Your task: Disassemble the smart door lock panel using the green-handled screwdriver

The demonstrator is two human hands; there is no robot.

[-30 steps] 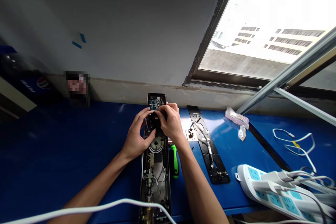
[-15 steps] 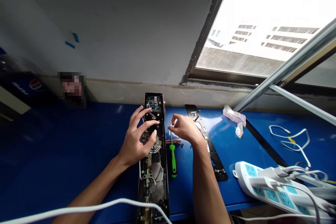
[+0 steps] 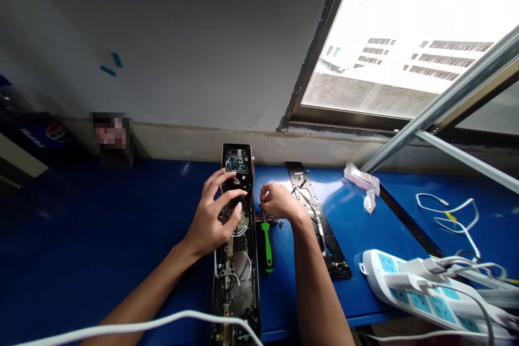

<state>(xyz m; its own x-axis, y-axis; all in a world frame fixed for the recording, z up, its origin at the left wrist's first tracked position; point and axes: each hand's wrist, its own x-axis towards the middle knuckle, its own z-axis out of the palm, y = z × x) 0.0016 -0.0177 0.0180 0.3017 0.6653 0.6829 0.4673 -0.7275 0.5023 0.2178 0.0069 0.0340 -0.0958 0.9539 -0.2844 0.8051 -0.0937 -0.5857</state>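
A long black opened smart lock [image 3: 239,292], with a circuit board [image 3: 237,163] at its far end and metal mechanisms and wires inside, lies lengthwise on the blue table. Over its upper middle, my left hand [image 3: 219,211] is open, fingers spread and curved. To the right of the housing, my right hand [image 3: 281,203] is closed, thumb and fingertips pinched at the shaft end of a green-handled screwdriver [image 3: 266,248]. That hand covers the upper shaft, so whatever is pinched stays hidden. Small dark screws [image 3: 281,224] lie beneath it.
A black perforated back plate [image 3: 336,259] with a cable on it lies to the right. Farther right are a plastic bag [image 3: 362,177], a white power strip [image 3: 409,292] with plugs, and a white cable [image 3: 466,205]. Another white cable [image 3: 162,316] crosses the foreground.
My right hand has shifted slightly left and down, now covering more of the screwdriver shaft. More of the back plate shows. My left hand has barely moved.
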